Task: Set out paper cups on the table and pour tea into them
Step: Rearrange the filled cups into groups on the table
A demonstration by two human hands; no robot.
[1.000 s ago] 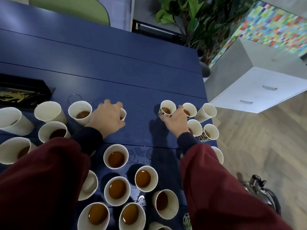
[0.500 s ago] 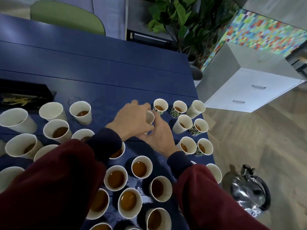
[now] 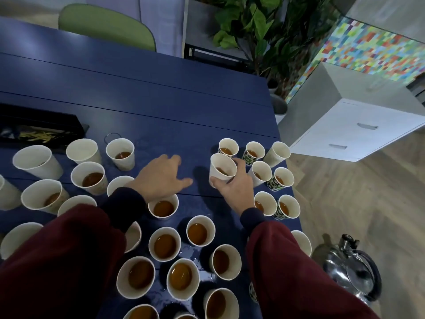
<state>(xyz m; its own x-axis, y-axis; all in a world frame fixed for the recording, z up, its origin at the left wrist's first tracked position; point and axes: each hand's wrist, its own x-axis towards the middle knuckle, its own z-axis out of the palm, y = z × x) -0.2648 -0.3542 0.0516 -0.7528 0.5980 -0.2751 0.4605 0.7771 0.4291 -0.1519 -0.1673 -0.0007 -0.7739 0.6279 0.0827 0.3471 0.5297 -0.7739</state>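
Observation:
Several paper cups of brown tea stand on the dark blue table (image 3: 147,93). My right hand (image 3: 232,192) grips a white paper cup (image 3: 222,169) with a little tea in it, tilted left, right of the table's middle. Behind and beside it stands a cluster of small cups, some patterned green (image 3: 254,153). My left hand (image 3: 161,178) hovers flat above the table with spread fingers and holds nothing. More white cups of tea sit near me (image 3: 164,246) and at the left (image 3: 88,178).
A black tea box (image 3: 39,132) lies at the table's left. A steel kettle (image 3: 354,270) stands on the wooden floor at the lower right. A white drawer cabinet (image 3: 349,130), a potted plant (image 3: 264,31) and a green chair (image 3: 108,26) lie beyond the table.
The hands met over one cup, then parted. My right hand has taken that cup and carried it right toward the small-cup cluster; my left hand has let go and opened.

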